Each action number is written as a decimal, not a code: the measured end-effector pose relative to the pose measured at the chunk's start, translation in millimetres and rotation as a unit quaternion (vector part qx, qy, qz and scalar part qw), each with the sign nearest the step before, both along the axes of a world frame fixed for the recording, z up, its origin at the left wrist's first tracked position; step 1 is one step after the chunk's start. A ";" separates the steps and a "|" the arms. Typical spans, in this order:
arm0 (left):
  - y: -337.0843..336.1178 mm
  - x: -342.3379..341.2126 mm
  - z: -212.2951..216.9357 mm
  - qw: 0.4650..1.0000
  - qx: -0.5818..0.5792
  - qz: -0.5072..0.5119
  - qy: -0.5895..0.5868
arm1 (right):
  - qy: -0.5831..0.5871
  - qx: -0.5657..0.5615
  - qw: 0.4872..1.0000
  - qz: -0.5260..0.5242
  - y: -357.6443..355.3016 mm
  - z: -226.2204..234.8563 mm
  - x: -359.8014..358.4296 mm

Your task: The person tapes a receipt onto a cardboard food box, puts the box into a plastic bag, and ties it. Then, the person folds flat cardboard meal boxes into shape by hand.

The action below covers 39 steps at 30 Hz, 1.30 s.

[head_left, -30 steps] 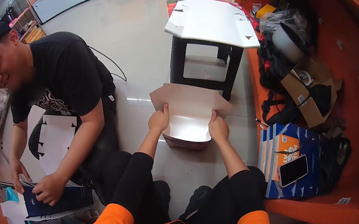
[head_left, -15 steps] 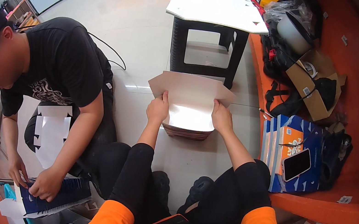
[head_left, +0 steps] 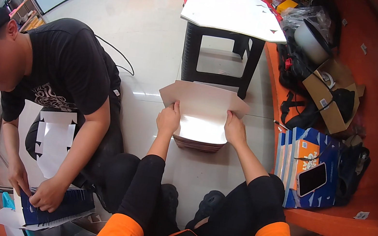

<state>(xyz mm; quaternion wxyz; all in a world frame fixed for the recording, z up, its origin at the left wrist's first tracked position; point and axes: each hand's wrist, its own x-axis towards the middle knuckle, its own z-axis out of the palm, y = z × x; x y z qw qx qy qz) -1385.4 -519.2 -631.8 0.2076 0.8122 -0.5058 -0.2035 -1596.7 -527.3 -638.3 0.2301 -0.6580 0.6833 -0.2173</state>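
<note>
In front of my knees is an open white paperboard box (head_left: 204,120), its wide far flap (head_left: 205,93) standing up and leaning away. My left hand (head_left: 168,117) pinches the left side of this flap, thumb on the inner face. On the right side, my right hand (head_left: 236,129) grips it the same way. Under the box, layered brown and reddish edges (head_left: 198,145) show, like a nested stack close to the tiled floor. The fingers behind the board are hidden.
A co-worker (head_left: 66,70) sits at left, both hands on a dark blue box (head_left: 56,208). White flat board (head_left: 232,11) lies on a black stool (head_left: 198,56) ahead. On the orange shelf (head_left: 334,223) at right are blue boxes (head_left: 327,187), a phone (head_left: 311,179) and an opened carton (head_left: 332,93).
The whole scene sits slightly lower and further right in the picture. Both my hands keep their hold on the flap. The co-worker's hands shift slightly at the blue box.
</note>
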 end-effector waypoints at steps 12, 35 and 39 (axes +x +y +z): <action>-11.2 11.2 -17.1 0.999 -0.028 -0.012 -0.013 | 0.044 -0.081 0.993 0.074 -12.7 -18.8 -1.1; -11.3 7.2 47.5 0.907 0.317 -0.261 -0.088 | 0.039 0.028 0.998 0.038 -8.3 -4.1 -6.1; -14.0 11.1 45.9 0.905 0.327 -0.246 -0.115 | 0.045 0.048 0.997 0.043 -8.9 0.7 -4.2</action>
